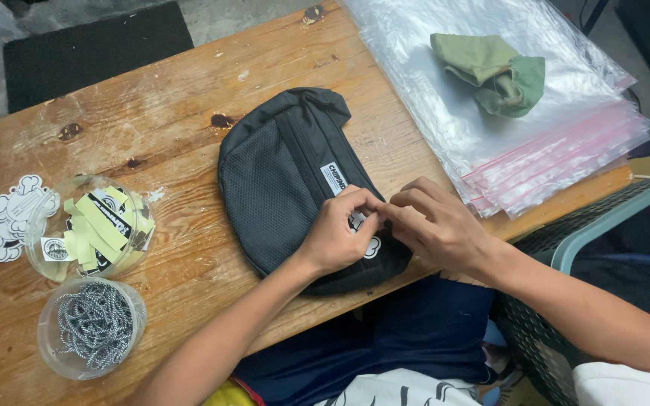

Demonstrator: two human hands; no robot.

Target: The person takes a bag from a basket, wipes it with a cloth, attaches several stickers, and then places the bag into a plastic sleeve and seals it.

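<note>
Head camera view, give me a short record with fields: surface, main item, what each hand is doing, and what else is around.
surface: wooden table
main item: black waist bag, lying flat, mesh panel up
left hand: over the bag, fingertips pinching a small white tag
right hand: fingertips meeting the left hand's at the same tag
left of bag: clear tub of paper tags, clear tub of metal ball chains, white cloud-shaped stickers
right of bag: stack of clear plastic bags with a green cloth item on top

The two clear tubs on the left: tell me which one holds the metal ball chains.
The nearer tub, closest to the table's front edge; the farther tub holds paper tags instead.
</note>
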